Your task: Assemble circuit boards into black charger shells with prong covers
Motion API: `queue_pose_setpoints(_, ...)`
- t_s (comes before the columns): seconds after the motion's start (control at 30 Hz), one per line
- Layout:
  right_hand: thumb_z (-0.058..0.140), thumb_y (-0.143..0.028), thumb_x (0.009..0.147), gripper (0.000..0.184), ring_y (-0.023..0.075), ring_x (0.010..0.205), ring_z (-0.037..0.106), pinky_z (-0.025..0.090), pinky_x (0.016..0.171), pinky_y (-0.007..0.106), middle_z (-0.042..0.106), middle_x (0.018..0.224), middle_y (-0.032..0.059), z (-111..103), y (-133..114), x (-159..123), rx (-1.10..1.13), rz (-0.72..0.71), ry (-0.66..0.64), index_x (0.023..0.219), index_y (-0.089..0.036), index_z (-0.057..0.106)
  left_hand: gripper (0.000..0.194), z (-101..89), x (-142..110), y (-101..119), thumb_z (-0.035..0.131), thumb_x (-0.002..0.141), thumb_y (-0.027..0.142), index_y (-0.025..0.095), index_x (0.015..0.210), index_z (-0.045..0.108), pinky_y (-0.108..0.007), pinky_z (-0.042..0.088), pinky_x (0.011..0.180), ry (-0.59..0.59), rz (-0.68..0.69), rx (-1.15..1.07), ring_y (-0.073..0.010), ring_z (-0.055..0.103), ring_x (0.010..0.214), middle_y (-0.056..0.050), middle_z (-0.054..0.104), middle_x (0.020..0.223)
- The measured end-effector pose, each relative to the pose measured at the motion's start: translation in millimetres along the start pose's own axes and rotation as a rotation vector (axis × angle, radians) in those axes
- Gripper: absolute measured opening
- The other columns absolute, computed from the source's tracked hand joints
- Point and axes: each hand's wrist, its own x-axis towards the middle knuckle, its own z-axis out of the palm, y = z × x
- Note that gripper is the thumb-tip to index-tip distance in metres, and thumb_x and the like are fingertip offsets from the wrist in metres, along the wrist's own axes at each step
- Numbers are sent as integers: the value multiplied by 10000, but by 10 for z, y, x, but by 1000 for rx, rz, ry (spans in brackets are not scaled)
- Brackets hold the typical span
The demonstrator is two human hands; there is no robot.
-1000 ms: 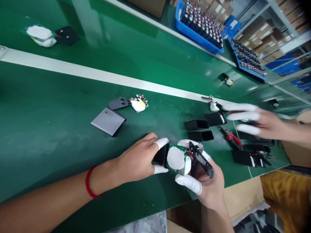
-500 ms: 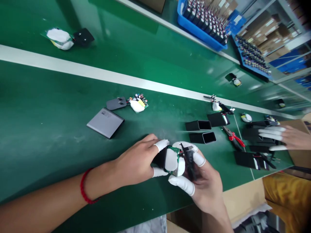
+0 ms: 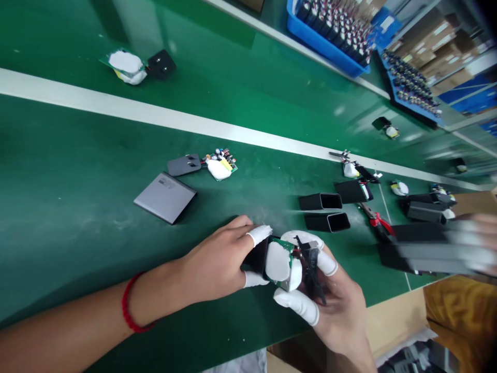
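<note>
My left hand (image 3: 221,259), with white finger cots, is closed around a black charger housing (image 3: 256,255). A green circuit board with white-coated parts (image 3: 278,260) sits partly in the housing's open end. My right hand (image 3: 334,295), also in finger cots, grips the black plug end cap (image 3: 311,267) that is wired to the board. To the left lie a loose grey housing (image 3: 166,197) and a grey plug cap (image 3: 185,164) wired to a bare circuit board (image 3: 220,165). Two empty black housings (image 3: 326,223) lie beyond my right hand.
Red-handled pliers (image 3: 378,223) lie to the right, near another person's blurred hand (image 3: 476,243) holding a dark housing (image 3: 423,248). Another board with its cap (image 3: 126,65) rests past the white strip (image 3: 186,118). A blue bin (image 3: 330,44) of parts stands at the back.
The board has shifted slightly right, showing a little more of itself outside the housing, and my right hand moved right with the cap. The other person's hand has lifted a dark housing.
</note>
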Motion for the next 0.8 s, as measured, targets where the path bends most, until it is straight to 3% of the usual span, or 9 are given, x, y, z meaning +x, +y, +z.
queue_pose_setpoints(0.13,805,-115,750,639,237,1178,608,506,1028,317,594,1311,70,2,1,-5,-37,-6,9,1320,-311,596,538,5,-8,-9,717,800,173,147,1305,535,-342,526,922,-3,-9,3,-262,592,1096,-79,664,1078)
queue_pose_setpoints(0.43,815,-176,767,619,203,1137,651,532,981,241,609,1307,59,18,-82,37,-35,-46,5,1327,-324,597,427,-4,4,13,704,788,132,109,1203,603,-300,517,918,3,8,4,-232,600,1059,-79,661,1040)
queue_pose_setpoints(0.63,817,-123,751,679,217,1145,629,548,968,281,597,1301,51,56,-88,56,-18,-32,-18,1337,-365,575,467,15,0,-6,658,740,-1,96,1193,605,-288,507,939,6,31,16,-221,586,1067,-83,665,1064)
queue_pose_setpoints(0.73,849,-212,737,675,223,1159,620,547,960,277,568,1332,44,83,-104,30,-6,57,21,1330,-394,583,471,15,3,3,659,738,4,125,1190,605,-298,500,959,-6,19,14,-225,584,1080,-68,666,1068)
queue_pose_setpoints(0.8,882,-362,690,805,232,1060,651,588,872,288,592,1269,69,94,-97,-17,80,192,59,1408,-368,517,466,8,5,14,696,760,63,139,1209,594,-313,504,953,-18,-8,8,-237,586,1086,-65,667,1067)
